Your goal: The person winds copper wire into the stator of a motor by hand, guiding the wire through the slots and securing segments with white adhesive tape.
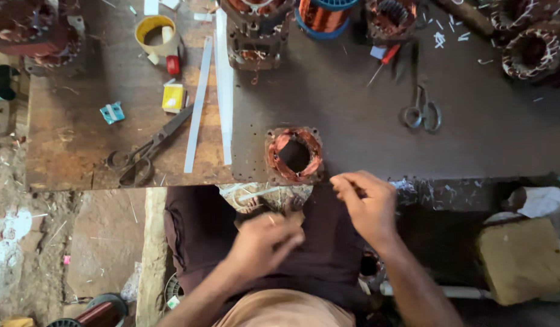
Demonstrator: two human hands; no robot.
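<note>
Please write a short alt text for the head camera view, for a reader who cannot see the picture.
Seen from above, a person's right hand and left hand work close together below a workbench, fingers pinched; what they hold is too small to tell. A copper-wound motor stator sits at the bench edge, with large scissors to its left.

— Type of premises?
— A motor-rewinding workshop. The worn workbench (365, 115) carried a stator (294, 155) wound with copper wire, further wound stators (532, 53) along the back edge, and a copper wire spool (324, 14).
— Supporting items?
— Two pairs of scissors (148, 149) (421, 111), a screwdriver (383, 62), a tape roll (156, 31), white insulation strips (198, 103) and paper offcuts (440, 37); the floor (80, 242) was bare and littered.
</note>
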